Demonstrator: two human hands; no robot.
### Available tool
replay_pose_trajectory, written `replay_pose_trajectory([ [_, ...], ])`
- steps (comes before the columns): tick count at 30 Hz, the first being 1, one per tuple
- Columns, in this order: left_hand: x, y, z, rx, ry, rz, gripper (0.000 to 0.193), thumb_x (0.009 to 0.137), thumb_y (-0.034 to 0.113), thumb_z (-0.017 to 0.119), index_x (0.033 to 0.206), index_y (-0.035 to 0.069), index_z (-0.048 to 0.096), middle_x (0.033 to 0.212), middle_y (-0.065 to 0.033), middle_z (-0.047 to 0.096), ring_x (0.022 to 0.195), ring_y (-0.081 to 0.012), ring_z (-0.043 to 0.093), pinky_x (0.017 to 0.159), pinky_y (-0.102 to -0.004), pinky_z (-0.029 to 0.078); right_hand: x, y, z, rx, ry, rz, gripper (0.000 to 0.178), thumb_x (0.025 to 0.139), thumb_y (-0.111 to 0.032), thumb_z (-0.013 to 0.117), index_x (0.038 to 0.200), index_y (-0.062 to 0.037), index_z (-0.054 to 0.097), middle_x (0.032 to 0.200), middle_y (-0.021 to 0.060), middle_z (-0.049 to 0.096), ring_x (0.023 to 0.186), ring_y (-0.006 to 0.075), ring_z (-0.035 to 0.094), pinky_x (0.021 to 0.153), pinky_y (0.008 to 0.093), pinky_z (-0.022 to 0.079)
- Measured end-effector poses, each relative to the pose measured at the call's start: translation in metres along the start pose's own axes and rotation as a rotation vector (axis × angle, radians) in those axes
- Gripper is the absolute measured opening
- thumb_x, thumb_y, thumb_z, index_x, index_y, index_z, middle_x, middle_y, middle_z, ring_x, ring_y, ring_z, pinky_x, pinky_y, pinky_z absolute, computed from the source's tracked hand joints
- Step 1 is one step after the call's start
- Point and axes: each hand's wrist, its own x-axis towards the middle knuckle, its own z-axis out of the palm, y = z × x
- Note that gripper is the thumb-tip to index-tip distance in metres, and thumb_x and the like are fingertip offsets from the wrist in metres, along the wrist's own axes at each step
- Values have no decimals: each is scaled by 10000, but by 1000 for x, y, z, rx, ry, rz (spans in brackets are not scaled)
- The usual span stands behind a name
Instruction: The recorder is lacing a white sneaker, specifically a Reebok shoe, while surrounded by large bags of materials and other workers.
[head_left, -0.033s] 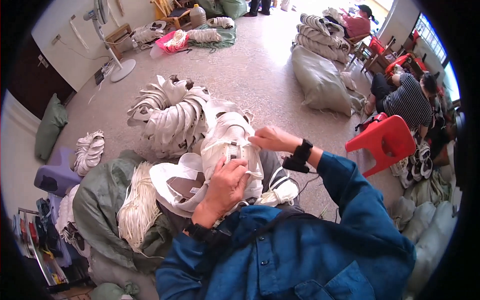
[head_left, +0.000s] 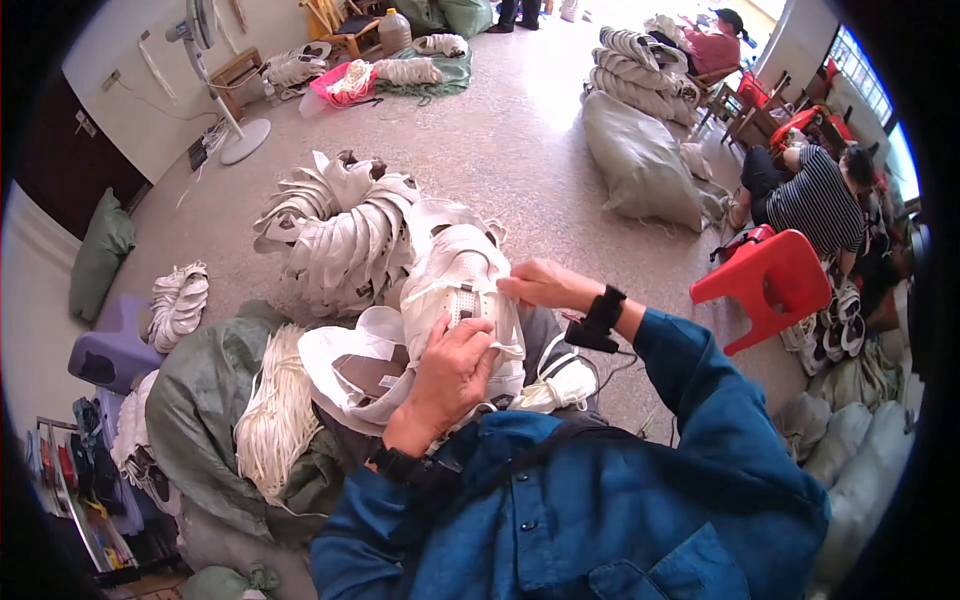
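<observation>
Head view: holds a white shoe upper (head_left: 462, 258) on the lap (head_left: 537, 323), lengthwise toward its far edge; lays nearer left hand (head_left: 452, 368) across, fingers bent, grip hidden; pinches at the upper's right edge with right hand (head_left: 545, 284).

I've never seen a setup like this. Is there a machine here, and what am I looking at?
No robot here: these are a person's bare hands, seen from above by a wide camera worn on the head, so straight edges look curved. The left hand rests on a white shoe upper with a perforated tongue. The right hand is at its right edge; exactly what its fingertips grip is too small to tell. On the speckled grey floor sits a curved stack of white shoe uppers. To the left, a bundle of cream laces lies on dark green sacking.
</observation>
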Motion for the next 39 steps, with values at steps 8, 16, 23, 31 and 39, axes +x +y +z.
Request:
replay_pose_trajectory([
  [8,-1,6,5,42,-17,11,139,914,137,610,990,25,640,1114,-121,629,1047,-315,615,1076,-563,327,-13,5,18,414,213,184,284,960,-301,627,890,-27,648,712,6,607,635,85,591,571,266,488],
  [16,4,7,9,64,-33,7,90,919,129,608,967,57,633,1088,-107,626,1051,-320,608,1080,-567,313,0,-4,17,-216,356,-439,92,864,-80,634,947,-39,631,982,122,613,895,287,628,786,373,512],
  [23,4,4,2,-11,16,-16,94,920,98,591,984,44,633,1100,-126,641,1052,-339,603,1081,-552,318,1,-20,8,95,285,-192,163,895,-151,648,972,-13,607,947,107,639,850,201,609,775,343,508],
  [31,1,11,-28,-364,95,-163,176,994,158,543,921,9,605,827,-127,633,689,-267,576,641,-362,467,27,-18,21,107,280,8,551,859,-424,726,1145,26,593,891,119,656,798,209,630,708,355,519],
  [39,-69,44,-47,-1610,-279,-657,323,1031,246,512,898,-32,609,541,2,414,498,-100,469,715,-263,468,49,9,20,444,274,10,396,795,-325,810,1001,-39,628,817,-32,552,740,66,492,632,235,435],
])
